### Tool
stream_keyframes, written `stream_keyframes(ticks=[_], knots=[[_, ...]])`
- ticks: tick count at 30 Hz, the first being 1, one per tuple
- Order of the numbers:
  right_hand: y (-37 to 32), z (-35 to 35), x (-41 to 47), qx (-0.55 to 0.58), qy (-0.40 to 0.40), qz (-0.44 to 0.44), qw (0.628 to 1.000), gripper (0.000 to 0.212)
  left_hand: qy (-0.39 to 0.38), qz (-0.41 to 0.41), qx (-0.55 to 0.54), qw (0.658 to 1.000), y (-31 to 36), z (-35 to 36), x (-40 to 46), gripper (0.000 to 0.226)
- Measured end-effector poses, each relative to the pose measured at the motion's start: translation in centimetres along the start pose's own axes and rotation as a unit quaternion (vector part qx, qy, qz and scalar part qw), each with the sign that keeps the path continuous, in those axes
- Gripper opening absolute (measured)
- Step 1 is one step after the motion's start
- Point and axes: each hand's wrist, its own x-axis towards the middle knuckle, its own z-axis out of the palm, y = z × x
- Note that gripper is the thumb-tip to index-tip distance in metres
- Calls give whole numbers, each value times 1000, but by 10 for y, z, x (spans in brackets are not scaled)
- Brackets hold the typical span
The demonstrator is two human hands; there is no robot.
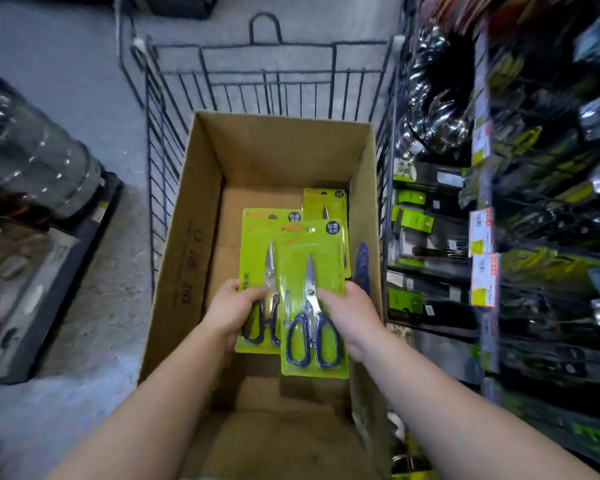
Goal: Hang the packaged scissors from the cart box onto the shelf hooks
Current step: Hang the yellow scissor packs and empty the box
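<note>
Packaged scissors [312,299] on glossy green cards at frame centre: right hand [349,315] fingers grasp one, left hand [232,306] another [260,278]; a third [324,206] lies half hidden in the cardboard box [194,209].

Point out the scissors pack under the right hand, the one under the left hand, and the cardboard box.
Right-hand scissors pack [312,271]: head view, on the blade behind the clear blister.
Left-hand scissors pack [257,244]: head view, on the green card left of the blade.
Cardboard box [187,216]: head view, on its left wall.

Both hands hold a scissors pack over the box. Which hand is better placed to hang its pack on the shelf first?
Probably the right hand. It holds the front pack, which lies on top, and the shelf stands on that side. The left hand would have to cross over.
</note>
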Motion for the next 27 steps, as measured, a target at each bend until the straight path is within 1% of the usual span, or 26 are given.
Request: stream_keyframes(ticks=[2, 5, 7, 9, 11, 13, 16, 17, 19, 20, 21, 22, 23, 25, 26, 27], knots=[[-8, -6, -7, 6, -9, -23, 1000, 80, 18, 23, -13, 999, 1, -4, -18, 17], [-20, -16, -16, 23, -12, -58, 998, 86, 25, 38, -47, 998, 7, -10, -39, 21], [-28, -22, -25, 29, -20, -79, 996, 86, 18, 55, -55, 997, 14, -11, -53, 32], [-34, -28, -34, 29, -21, -98, 995, 84, 17, 78, -40, 996, 21, -9, -61, 46], [-39, -34, -43, 38, -16, -112, 993, 83, 11, 97, -35, 995, 32, -7, -70, 40], [-42, -43, -50, 51, -3, -125, 991, 85, -4, 107, -30, 994, 40, -3, -71, 37], [-42, -54, -64, 74, 26, -135, 988, 87, -34, 124, -18, 992, 53, 3, -72, 41], [-39, -56, -67, 74, 51, -143, 986, 91, -44, 130, -16, 990, 55, 5, -71, 42], [-25, -59, -63, 89, 91, -149, 981, 109, -75, 142, -3, 987, 60, 10, -71, 40], [-13, -62, -55, 99, 111, -150, 977, 115, -93, 146, 12, 985, 62, 11, -71, 38], [-6, -61, -58, 111, 127, -146, 975, 114, -110, 151, 25, 982, 63, 12, -70, 37], [-5, -56, -72, 124, 143, -134, 973, 104, -130, 155, 41, 979, 64, 12, -69, 37], [-6, -49, -89, 138, 162, -128, 969, 83, -150, 159, 55, 974, 63, 11, -68, 37], [2, -39, -111, 157, 197, -123, 960, 28, -181, 174, 90, 964, 63, 8, -72, 35], [10, -35, -118, 163, 212, -121, 956, 14, -195, 183, 105, 958, 61, 6, -73, 32], [19, -31, -122, 169, 233, -120, 950, 11, -208, 190, 116, 953, 58, 5, -76, 30]])
